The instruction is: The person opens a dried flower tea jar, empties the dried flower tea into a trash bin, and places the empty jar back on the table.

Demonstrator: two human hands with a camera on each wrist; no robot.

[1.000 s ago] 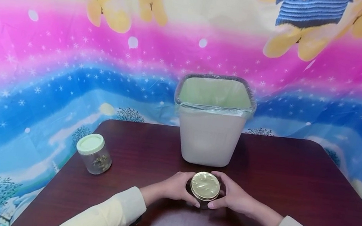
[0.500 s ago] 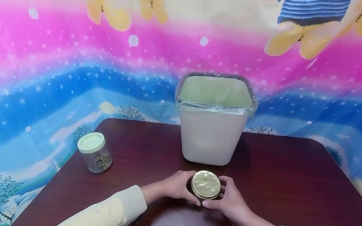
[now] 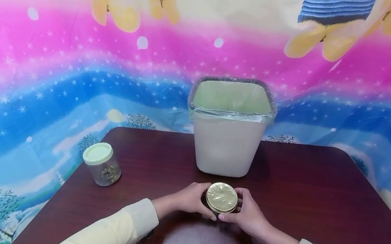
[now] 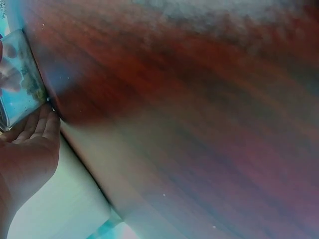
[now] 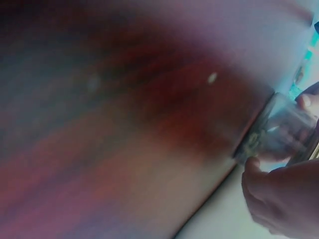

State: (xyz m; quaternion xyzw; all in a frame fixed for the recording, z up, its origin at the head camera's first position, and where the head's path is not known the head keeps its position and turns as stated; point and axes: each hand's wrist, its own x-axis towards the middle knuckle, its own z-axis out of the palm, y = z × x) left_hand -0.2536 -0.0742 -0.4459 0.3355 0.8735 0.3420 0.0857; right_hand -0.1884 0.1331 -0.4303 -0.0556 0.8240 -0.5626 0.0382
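Note:
In the head view a clear jar with a gold lid (image 3: pixel 222 197) stands upright at the front middle of the table, between both hands. My left hand (image 3: pixel 191 199) grips its left side, thumb in front. From the right, my right hand (image 3: pixel 250 215) holds it too, the thumb tip near the left thumb at the jar's front. The left wrist view shows the jar's clear wall (image 4: pixel 22 74) with small dark bits near its base, and my left hand (image 4: pixel 32 152) curved round it. In the right wrist view my right hand (image 5: pixel 284 194) wraps the jar (image 5: pixel 279 129).
A second clear jar with a pale green lid (image 3: pixel 101 164) and small bits inside stands at the table's left edge. Behind the hands is a white bin (image 3: pixel 227 148) with a clear liner over its rim. A patterned cloth (image 3: pixel 167 53) hangs behind the dark wooden table (image 3: pixel 311 193).
The right hand has shifted round the gold-lidded jar, its thumb sliding left toward the left thumb. The left hand keeps its grip, and the jar stays in about the same place.

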